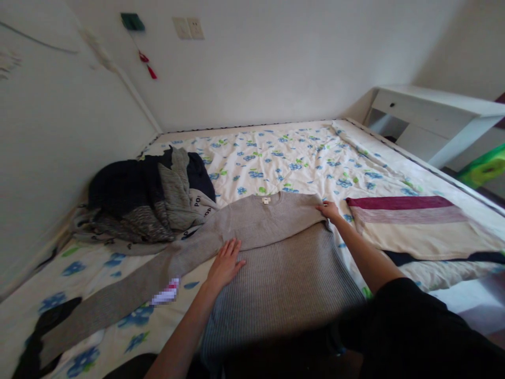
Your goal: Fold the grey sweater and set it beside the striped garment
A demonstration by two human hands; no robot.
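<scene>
A grey ribbed sweater lies spread on the bed, its neckline and white label facing away from me. One sleeve is folded across the chest. The other sleeve stretches out to the lower left over the sheet. My left hand rests flat, fingers extended, near the end of the folded sleeve. At the right shoulder edge, my right hand pinches the sweater's fabric between thumb and fingers. The sweater's lower hem is hidden behind dark blurred clothing in the foreground.
A heap of dark and grey clothes sits at the left. To the right lies a folded striped sweater in maroon, pink and cream. A floral sheet covers the bed. A white desk stands beyond the right edge.
</scene>
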